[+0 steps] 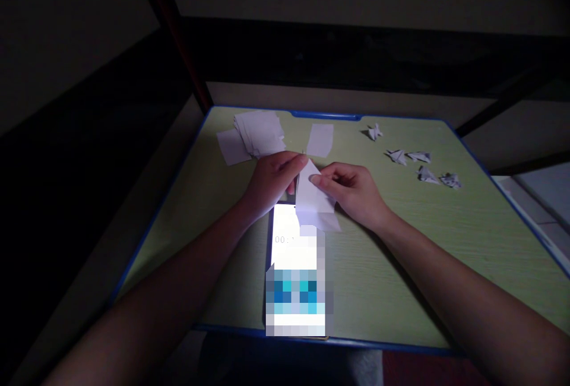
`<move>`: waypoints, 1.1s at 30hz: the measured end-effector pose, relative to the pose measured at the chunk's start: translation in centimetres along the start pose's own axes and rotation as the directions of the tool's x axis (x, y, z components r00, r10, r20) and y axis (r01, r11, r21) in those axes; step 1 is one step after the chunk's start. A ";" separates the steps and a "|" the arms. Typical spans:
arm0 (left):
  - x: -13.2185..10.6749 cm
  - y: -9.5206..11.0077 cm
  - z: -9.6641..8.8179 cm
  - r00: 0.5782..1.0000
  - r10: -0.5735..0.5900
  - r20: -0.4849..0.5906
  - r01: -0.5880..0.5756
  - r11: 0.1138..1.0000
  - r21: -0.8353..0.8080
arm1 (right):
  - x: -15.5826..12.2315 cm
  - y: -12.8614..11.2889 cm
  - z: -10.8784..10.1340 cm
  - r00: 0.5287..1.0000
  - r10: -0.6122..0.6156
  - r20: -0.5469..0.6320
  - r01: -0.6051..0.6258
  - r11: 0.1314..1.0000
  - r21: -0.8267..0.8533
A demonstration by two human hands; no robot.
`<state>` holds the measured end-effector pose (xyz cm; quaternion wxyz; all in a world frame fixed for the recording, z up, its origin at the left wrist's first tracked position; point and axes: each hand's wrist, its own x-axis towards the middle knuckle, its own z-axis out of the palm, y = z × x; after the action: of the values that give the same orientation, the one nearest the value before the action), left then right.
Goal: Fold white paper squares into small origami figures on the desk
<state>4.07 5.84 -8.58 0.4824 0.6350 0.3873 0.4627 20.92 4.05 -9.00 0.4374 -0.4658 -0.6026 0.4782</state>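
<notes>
A partly folded sheet of white paper [315,195] is held up between my two hands, above the top end of a lit phone [285,225]. My left hand [276,177] pinches its upper left edge near the pointed top corner. On the other side, my right hand [351,187] grips the right edge, its thumb lying flat on the paper's face. A crease crosses the lower part, and the flap below hangs over the phone screen. The fingers behind the paper are partly hidden. Part of the phone's display is blurred out; some timer digits show.
A stack of white paper sheets [260,132] lies at the back left of the green table [214,279]. One single sheet [320,139] rests behind my hands. Several small folded paper figures [397,157] are scattered at the back right. Blue edging [155,211] rims the table.
</notes>
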 end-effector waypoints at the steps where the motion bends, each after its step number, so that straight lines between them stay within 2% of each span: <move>1: -0.1 0.2 0.0 1.000 0.008 0.026 -0.009 0.999 0.050 | 0.1 0.0 0.0 0.999 -0.007 -0.036 0.008 1.000 0.019; 3: -0.3 0.5 0.1 0.996 0.008 0.088 -0.019 0.992 0.122 | 0.3 0.1 -0.1 0.991 -0.029 -0.129 0.035 0.998 0.045; 6: -0.5 0.5 0.2 0.987 -0.049 0.156 0.029 0.991 0.129 | 0.5 0.0 -0.3 0.964 -0.041 -0.264 0.053 0.998 0.038; 11: -0.4 0.1 0.0 0.978 -0.093 0.187 0.060 0.982 0.177 | 0.7 -0.3 -0.5 0.936 -0.046 -0.348 0.054 0.998 0.011; 21: -0.4 -0.2 0.1 0.977 -0.080 0.199 0.050 0.987 0.152 | 0.7 -0.2 -0.5 0.924 -0.049 -0.380 0.048 0.999 -0.011; 27: -0.4 -0.2 0.2 0.994 -0.016 0.107 -0.006 0.979 0.205 | 0.3 -0.2 0.0 0.955 -0.024 -0.295 0.041 0.998 0.050; 33: -0.8 0.2 0.4 0.991 0.000 0.137 -0.025 0.982 0.185 | 0.6 -0.2 -0.8 0.955 -0.096 -0.282 0.136 0.983 0.126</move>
<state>4.27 4.96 -8.54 0.4433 0.7099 0.3911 0.3829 21.52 4.76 -8.64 0.5767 -0.4584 -0.5263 0.4246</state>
